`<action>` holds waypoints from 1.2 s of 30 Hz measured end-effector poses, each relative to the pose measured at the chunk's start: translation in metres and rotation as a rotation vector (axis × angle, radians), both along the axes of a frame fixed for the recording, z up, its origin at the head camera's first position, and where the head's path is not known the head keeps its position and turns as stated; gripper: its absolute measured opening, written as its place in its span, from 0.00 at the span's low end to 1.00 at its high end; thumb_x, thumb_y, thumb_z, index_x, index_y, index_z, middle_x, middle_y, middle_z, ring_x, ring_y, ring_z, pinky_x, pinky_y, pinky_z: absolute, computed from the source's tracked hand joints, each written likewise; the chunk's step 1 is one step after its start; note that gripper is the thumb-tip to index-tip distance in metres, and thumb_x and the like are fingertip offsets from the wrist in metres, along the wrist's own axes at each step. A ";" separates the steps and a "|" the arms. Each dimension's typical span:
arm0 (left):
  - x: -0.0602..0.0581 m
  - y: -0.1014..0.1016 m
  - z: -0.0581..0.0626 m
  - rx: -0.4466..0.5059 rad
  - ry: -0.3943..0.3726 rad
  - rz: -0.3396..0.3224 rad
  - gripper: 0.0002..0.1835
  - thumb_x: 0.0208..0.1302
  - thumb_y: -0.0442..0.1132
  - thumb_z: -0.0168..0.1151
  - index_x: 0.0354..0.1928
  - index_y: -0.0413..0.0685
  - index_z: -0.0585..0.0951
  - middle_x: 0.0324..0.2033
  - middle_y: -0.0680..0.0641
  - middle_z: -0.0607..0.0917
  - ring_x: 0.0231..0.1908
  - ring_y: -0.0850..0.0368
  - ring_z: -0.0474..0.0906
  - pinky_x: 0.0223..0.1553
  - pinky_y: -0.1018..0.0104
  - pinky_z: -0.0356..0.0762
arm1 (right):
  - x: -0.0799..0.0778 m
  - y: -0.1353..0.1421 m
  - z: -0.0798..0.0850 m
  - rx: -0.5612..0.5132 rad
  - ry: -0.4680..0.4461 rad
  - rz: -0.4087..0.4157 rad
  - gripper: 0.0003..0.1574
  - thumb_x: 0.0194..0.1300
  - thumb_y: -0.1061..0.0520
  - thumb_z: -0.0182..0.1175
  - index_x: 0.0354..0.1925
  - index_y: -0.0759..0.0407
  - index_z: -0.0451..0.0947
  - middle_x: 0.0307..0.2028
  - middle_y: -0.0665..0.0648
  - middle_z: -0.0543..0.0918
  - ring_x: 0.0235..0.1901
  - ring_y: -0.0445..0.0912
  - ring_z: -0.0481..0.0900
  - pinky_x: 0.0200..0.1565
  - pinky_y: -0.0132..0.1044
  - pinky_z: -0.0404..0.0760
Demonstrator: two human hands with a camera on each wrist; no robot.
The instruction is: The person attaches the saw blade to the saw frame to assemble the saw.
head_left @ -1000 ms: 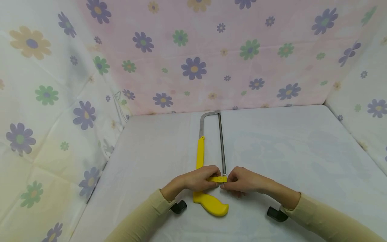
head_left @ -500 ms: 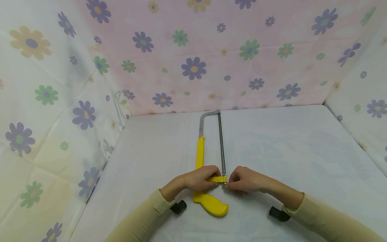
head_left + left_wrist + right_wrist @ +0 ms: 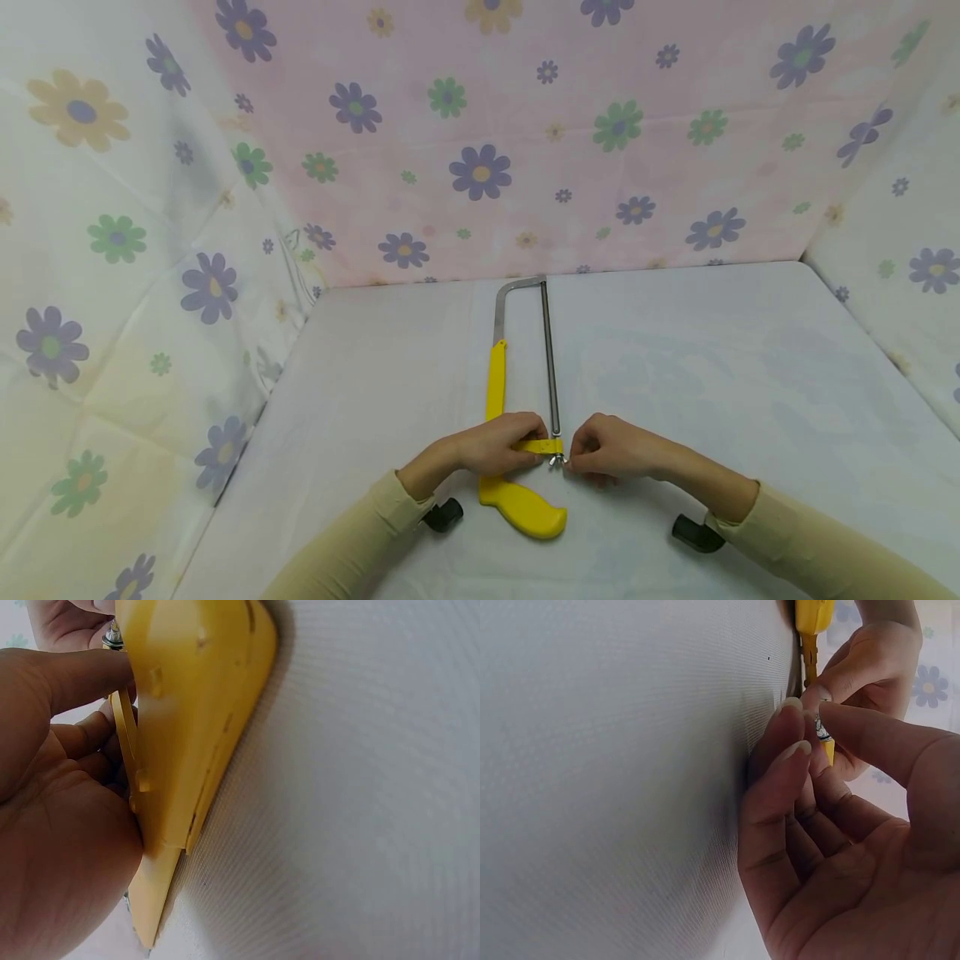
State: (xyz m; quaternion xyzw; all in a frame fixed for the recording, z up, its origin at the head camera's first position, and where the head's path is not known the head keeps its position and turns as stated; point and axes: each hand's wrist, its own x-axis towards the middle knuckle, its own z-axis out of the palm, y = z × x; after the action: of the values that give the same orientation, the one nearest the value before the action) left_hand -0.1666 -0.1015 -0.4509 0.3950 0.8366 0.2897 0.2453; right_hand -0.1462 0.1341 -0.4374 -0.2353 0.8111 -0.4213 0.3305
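Note:
A hacksaw with a yellow handle (image 3: 531, 510) lies on the white table, its blade (image 3: 550, 358) on the right side of the frame. My left hand (image 3: 498, 443) grips the yellow arm (image 3: 542, 447) near the blade's lower end, thumb and fingers on either side. A small metal wing nut (image 3: 556, 461) sticks out below that arm, its wings in view. Just right of it is my right hand (image 3: 618, 450), thumb and fingers bent. In the right wrist view, the thumb and fingertips stand slightly apart around the wing nut (image 3: 820, 727); whether any fingertip touches it is unclear.
White cloth covers the table (image 3: 697, 358). Flower-printed curtains stand at the back (image 3: 420, 167) and along both sides. A dark wrist device (image 3: 444, 514) hangs under the left sleeve, and another dark device (image 3: 697, 533) under the right.
My right hand has drawn slightly right from the end of the yellow arm, uncovering the wing nut that its fingers hid. The left hand and hacksaw stay where they were.

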 end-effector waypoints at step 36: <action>0.000 -0.001 0.000 0.018 -0.009 -0.014 0.08 0.67 0.39 0.57 0.45 0.50 0.72 0.37 0.57 0.74 0.36 0.66 0.68 0.40 0.75 0.69 | -0.001 -0.010 -0.001 0.020 -0.012 0.011 0.25 0.63 0.43 0.59 0.22 0.61 0.80 0.16 0.56 0.78 0.14 0.43 0.69 0.18 0.33 0.69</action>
State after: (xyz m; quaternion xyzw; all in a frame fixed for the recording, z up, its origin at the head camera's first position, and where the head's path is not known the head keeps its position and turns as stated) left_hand -0.1670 -0.1028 -0.4507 0.4018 0.8300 0.2973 0.2474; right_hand -0.1469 0.1243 -0.4386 -0.2337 0.8119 -0.4130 0.3401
